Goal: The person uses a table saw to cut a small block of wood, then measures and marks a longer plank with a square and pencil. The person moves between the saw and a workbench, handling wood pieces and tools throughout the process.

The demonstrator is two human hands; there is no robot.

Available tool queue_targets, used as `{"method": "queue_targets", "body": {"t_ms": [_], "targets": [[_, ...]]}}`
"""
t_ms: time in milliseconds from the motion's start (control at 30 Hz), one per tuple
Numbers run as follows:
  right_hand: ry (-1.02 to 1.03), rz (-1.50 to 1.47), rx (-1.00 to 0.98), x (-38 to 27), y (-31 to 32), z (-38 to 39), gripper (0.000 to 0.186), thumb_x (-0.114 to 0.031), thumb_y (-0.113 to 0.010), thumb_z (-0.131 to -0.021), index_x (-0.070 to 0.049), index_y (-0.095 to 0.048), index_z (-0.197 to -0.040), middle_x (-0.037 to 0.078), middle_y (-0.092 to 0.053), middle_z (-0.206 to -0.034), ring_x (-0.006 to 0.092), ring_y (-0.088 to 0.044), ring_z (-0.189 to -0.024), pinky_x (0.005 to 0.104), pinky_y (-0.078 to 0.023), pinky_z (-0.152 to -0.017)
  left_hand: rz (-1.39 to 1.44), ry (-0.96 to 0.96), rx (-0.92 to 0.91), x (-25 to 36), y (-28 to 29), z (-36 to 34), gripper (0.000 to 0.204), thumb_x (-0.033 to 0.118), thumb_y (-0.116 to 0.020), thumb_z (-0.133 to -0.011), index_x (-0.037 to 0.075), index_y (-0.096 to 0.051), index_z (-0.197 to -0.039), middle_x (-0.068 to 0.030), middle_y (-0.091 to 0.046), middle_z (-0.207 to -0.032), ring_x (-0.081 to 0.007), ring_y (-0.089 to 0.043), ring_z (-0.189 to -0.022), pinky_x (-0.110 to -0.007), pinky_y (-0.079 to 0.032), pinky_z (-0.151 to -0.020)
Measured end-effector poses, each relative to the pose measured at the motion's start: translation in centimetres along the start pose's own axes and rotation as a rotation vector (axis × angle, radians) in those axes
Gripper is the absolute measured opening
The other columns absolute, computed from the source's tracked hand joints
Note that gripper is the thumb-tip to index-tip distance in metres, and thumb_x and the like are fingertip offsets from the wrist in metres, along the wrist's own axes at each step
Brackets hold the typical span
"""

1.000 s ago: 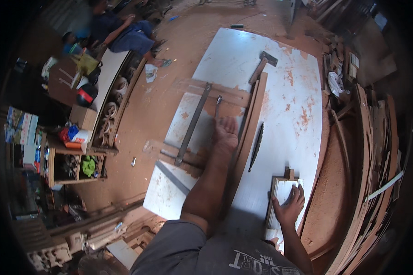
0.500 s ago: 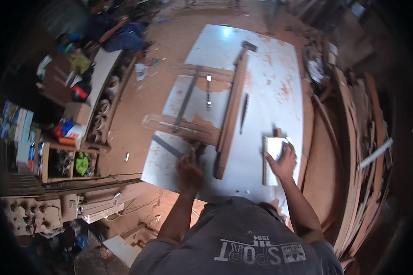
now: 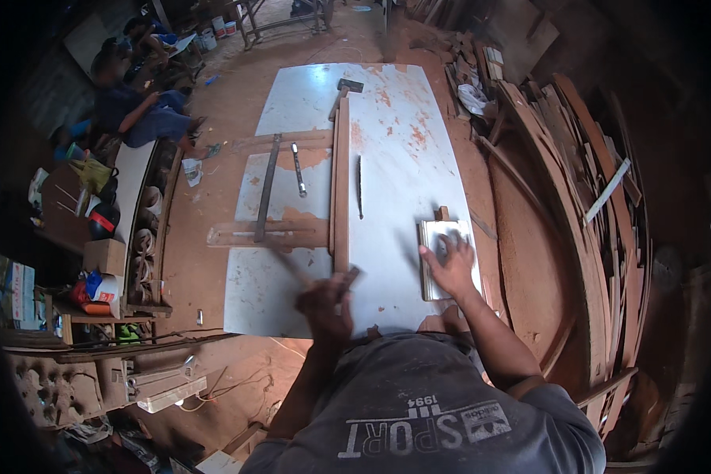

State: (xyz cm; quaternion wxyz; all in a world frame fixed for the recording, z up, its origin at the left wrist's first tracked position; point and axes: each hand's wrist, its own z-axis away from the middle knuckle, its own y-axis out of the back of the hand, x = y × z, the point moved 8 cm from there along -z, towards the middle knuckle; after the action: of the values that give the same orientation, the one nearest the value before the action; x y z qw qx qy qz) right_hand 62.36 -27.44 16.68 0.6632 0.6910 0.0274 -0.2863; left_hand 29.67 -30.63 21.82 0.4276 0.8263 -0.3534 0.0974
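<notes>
My left hand [image 3: 324,304] has come back from far out along the long wooden strip [image 3: 341,186] to its near end, where it blurs with motion, fingers curled around something thin and dark that I cannot make out. My right hand [image 3: 450,265] stays spread flat on the small pale block [image 3: 447,257], pressing it to the white sheet [image 3: 403,142]. The strip lies lengthwise down the sheet, a hammer [image 3: 344,88] at its far end, so the work now sits close to my body.
</notes>
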Motion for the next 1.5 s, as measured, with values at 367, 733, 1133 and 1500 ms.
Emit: {"method": "queue_targets", "body": {"t_ms": [367, 733, 1133, 1500], "targets": [[-0.219, -1.109, -0.630, -9.4, 4.7, 1.6, 0.053, -0.052, -0.051, -0.113, 0.000, -0.060, -0.121, 0.012, -0.069, -0.085, 0.0284, -0.079, -0.089, 0.0389, -0.065, -0.083, 0.337, -0.052, 0.018, 2.1, -1.7, 0.8, 0.089, 0.035, -0.097, -0.076, -0.001, -0.055, -0.146, -0.0237, -0.057, -0.137, -0.0400, -0.053, -0.131, -0.055, -0.039, -0.110], [0.087, -0.856, -0.233, -16.5, 13.2, -12.2, 0.087, -0.077, -0.054, -0.101, 0.006, -0.057, -0.129, 0.006, -0.057, -0.076, 0.0183, -0.069, -0.063, 0.0387, -0.059, -0.063, -0.023, 0.202, -0.266, -7.7, -9.8, 4.2, 0.074, 0.039, -0.082, -0.090, -0.012, -0.056, -0.136, -0.0355, -0.062, -0.140, -0.0469, -0.052, -0.143, -0.061, -0.031, -0.126], [0.396, -0.105, -0.219, -9.2, -4.7, -18.4, 0.071, -0.071, -0.045, -0.107, -0.022, -0.055, -0.158, 0.023, -0.070, -0.109, 0.0414, -0.069, -0.106, 0.0548, -0.048, -0.098, -0.012, 0.244, -0.293, -7.2, -9.0, 3.3, 0.065, 0.032, -0.077, -0.090, -0.012, -0.059, -0.134, -0.0371, -0.059, -0.144, -0.0518, -0.055, -0.136, -0.058, -0.034, -0.125], [0.630, 0.113, 0.045, -9.2, -7.1, -15.2, 0.040, -0.050, -0.066, -0.102, -0.021, -0.076, -0.128, 0.006, -0.068, -0.106, 0.0270, -0.062, -0.107, 0.0435, -0.045, -0.094, -0.063, 0.286, -0.317, -7.9, -9.2, 3.5, 0.061, 0.023, -0.081, -0.088, -0.006, -0.061, -0.138, -0.0308, -0.062, -0.145, -0.0478, -0.058, -0.137, -0.055, -0.042, -0.122]]}}
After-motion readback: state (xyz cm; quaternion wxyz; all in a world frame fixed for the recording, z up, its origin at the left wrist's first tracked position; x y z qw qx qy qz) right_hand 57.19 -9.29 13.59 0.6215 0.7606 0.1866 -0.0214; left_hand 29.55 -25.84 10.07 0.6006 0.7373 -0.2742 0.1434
